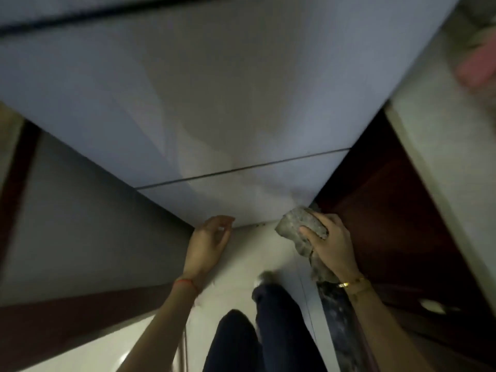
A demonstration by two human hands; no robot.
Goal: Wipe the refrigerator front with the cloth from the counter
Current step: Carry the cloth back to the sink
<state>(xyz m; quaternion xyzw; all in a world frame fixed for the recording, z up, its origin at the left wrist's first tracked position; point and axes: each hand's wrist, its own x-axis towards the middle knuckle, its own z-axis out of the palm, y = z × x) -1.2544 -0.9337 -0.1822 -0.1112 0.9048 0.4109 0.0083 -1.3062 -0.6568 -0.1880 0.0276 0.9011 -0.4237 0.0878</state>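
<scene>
The pale grey-blue refrigerator front fills the upper view, with a dark seam across its lower part. My right hand grips a crumpled grey cloth and presses it against the bottom right corner of the door. The cloth's loose end hangs down under my palm. My left hand is at the bottom left corner of the door, fingers loosely curled and apart, holding nothing; whether it touches the door is unclear.
A dark red-brown cabinet stands right beside the refrigerator, under a light counter with a blurred pink item. A grey wall with a brown band is on the left. My legs stand on the pale tiled floor.
</scene>
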